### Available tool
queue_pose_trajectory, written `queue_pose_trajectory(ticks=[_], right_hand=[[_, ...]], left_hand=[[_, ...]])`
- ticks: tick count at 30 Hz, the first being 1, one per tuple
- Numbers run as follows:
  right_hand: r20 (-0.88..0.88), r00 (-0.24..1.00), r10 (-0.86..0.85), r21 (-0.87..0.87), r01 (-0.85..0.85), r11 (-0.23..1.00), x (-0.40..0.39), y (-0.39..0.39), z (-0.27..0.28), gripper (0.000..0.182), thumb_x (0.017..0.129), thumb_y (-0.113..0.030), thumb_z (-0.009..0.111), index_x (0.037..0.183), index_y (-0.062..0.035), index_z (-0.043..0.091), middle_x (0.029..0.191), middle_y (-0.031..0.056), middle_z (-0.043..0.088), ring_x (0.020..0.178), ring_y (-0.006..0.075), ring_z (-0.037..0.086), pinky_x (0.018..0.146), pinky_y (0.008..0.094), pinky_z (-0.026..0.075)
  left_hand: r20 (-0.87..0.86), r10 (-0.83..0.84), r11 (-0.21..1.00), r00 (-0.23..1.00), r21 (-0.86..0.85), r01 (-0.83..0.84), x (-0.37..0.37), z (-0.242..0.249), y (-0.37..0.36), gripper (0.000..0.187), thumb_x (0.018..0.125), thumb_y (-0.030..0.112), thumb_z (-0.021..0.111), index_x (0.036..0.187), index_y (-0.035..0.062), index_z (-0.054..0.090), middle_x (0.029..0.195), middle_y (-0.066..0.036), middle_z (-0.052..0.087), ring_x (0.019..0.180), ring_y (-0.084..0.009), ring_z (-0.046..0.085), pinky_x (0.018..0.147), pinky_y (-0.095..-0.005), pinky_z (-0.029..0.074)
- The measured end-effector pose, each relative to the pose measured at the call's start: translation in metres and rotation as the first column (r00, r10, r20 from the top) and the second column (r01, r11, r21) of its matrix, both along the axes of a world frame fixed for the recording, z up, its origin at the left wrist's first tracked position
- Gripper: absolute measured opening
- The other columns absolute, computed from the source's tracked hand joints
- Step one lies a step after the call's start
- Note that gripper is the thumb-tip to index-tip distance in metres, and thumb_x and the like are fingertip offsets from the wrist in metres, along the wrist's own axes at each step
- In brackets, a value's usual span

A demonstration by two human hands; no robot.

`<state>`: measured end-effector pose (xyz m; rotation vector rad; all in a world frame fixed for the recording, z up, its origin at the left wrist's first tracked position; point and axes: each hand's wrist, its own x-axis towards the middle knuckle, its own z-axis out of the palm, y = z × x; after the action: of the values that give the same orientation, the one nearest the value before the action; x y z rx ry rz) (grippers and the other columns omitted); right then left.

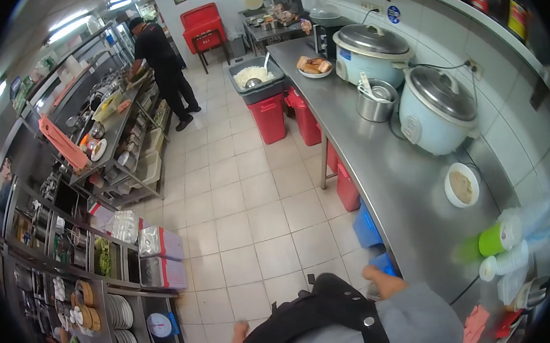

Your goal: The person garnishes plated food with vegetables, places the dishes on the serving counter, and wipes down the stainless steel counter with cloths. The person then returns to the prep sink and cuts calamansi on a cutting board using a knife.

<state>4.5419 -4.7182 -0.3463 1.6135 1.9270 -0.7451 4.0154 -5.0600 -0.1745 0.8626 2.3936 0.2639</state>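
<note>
My left hand (241, 329) hangs low at my side over the tiled floor (224, 264), nearest to the shelving with plates. On the other side my right hand (373, 275) is beside the steel counter (384, 183), overlapping the edge of a blue bin (383, 263) below it in this view. Both hands are small and seen from above, with their fingers mostly hidden. A dark apron (316, 309) covers my front. On the counter stand a white bowl of pale food (461, 185), two rice cookers (438, 109) (372, 50) and a metal pot (376, 101).
An aisle runs forward between the counter and the left-hand shelves (124, 112). A person in dark clothes (159, 68) works there. Red bins (267, 120) and a tub of white food (252, 77) stand ahead. Stacked plates (120, 311) and a scale (160, 325) sit lower left.
</note>
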Motion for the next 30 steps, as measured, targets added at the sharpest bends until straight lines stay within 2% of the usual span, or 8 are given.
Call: queue_pose_trajectory(ticks=[1, 4, 10, 17, 20, 21, 27, 30], right_hand=[[0.019, 0.999, -0.034, -0.043, 0.034, 0.998, 0.029, 0.009, -0.012, 0.03, 0.087, -0.021, 0.055, 0.104, -0.0066, 0.075, 0.109, 0.0193, 0.071, 0.102, 0.0344, 0.068, 0.088, 0.0449, 0.054], [0.165, 0.793, 0.586, -0.166, -0.563, 0.809, 0.091, 0.029, 0.011, 0.029, 0.084, -0.028, 0.06, 0.097, -0.0075, 0.076, 0.105, 0.0182, 0.072, 0.097, 0.035, 0.069, 0.083, 0.0484, 0.054], [-0.199, 0.939, 0.282, -0.335, -0.335, 0.881, -0.021, 0.105, 0.075, 0.03, 0.086, -0.026, 0.058, 0.101, -0.0071, 0.075, 0.109, 0.0188, 0.07, 0.101, 0.034, 0.068, 0.086, 0.0468, 0.054], [-0.281, 0.868, 0.41, -0.289, -0.484, 0.826, -0.323, 0.36, 0.114, 0.031, 0.087, -0.024, 0.055, 0.105, -0.0067, 0.074, 0.114, 0.0195, 0.069, 0.105, 0.0328, 0.067, 0.089, 0.045, 0.053], [-0.287, 0.852, 0.438, 0.158, -0.409, 0.899, -0.432, 0.523, -0.04, 0.041, 0.093, -0.034, 0.049, 0.1, -0.0017, 0.072, 0.108, 0.0238, 0.068, 0.101, 0.0414, 0.065, 0.089, 0.0514, 0.05], [-0.407, 0.892, 0.194, 0.118, -0.159, 0.98, -0.494, 0.548, 0.104, 0.042, 0.096, -0.034, 0.046, 0.102, -0.0004, 0.07, 0.106, 0.024, 0.068, 0.1, 0.0424, 0.064, 0.089, 0.0532, 0.049], [-0.831, 0.481, -0.279, -0.112, 0.346, 0.931, -0.66, 0.679, 0.199, 0.034, 0.096, -0.028, 0.048, 0.105, -0.0048, 0.071, 0.085, 0.0145, 0.069, 0.08, 0.0192, 0.066, 0.073, 0.0341, 0.051], [-0.598, 0.801, 0.036, 0.101, 0.03, 0.994, -0.69, 0.702, 0.154, 0.032, 0.093, -0.028, 0.05, 0.103, -0.0071, 0.072, 0.093, 0.0158, 0.072, 0.086, 0.026, 0.069, 0.078, 0.0382, 0.052]], left_hand=[[0.123, -0.006, 0.978, 0.992, -0.205, 0.031, -0.04, -0.004, 0.072, 0.042, 0.09, 0.035, 0.05, 0.107, 0.0009, 0.069, 0.109, -0.024, 0.068, 0.104, -0.0445, 0.063, 0.092, -0.05, 0.05], [0.148, -0.02, 0.954, 0.989, 0.298, -0.025, -0.112, 0.004, 0.242, 0.035, 0.088, 0.024, 0.062, 0.116, 0.0037, 0.067, 0.104, -0.02, 0.07, 0.098, -0.0332, 0.067, 0.086, -0.0418, 0.053], [0.335, -0.182, 0.799, 0.925, 0.598, -0.059, -0.167, 0.077, 0.471, 0.037, 0.091, 0.022, 0.062, 0.122, 0.0031, 0.063, 0.101, -0.015, 0.071, 0.093, -0.025, 0.067, 0.082, -0.0375, 0.053], [0.332, 0.168, 0.986, 0.928, -0.048, -0.161, -0.243, -0.007, 0.393, 0.041, 0.09, 0.04, 0.054, 0.103, 0.0036, 0.068, 0.102, -0.022, 0.069, 0.099, -0.0413, 0.064, 0.088, -0.0509, 0.049], [0.365, 0.335, 0.94, 0.869, -0.192, -0.282, -0.253, 0.019, 0.365, 0.038, 0.09, 0.037, 0.054, 0.092, 0.0032, 0.07, 0.093, -0.021, 0.071, 0.088, -0.0425, 0.066, 0.08, -0.0532, 0.051], [0.342, 0.36, 0.927, 0.868, -0.233, -0.293, -0.259, 0.021, 0.364, 0.038, 0.09, 0.038, 0.054, 0.093, 0.003, 0.07, 0.092, -0.022, 0.07, 0.088, -0.0426, 0.066, 0.08, -0.0532, 0.051], [0.244, 0.353, 0.925, 0.903, -0.235, -0.298, -0.379, 0.042, 0.462, 0.04, 0.092, 0.038, 0.052, 0.094, 0.002, 0.069, 0.091, -0.022, 0.07, 0.086, -0.0433, 0.065, 0.079, -0.0531, 0.052], [0.171, 0.265, 0.958, 0.949, -0.163, -0.237, -0.476, 0.042, 0.553, 0.04, 0.092, 0.038, 0.052, 0.094, 0.0015, 0.068, 0.091, -0.023, 0.07, 0.085, -0.0436, 0.065, 0.078, -0.053, 0.052]])
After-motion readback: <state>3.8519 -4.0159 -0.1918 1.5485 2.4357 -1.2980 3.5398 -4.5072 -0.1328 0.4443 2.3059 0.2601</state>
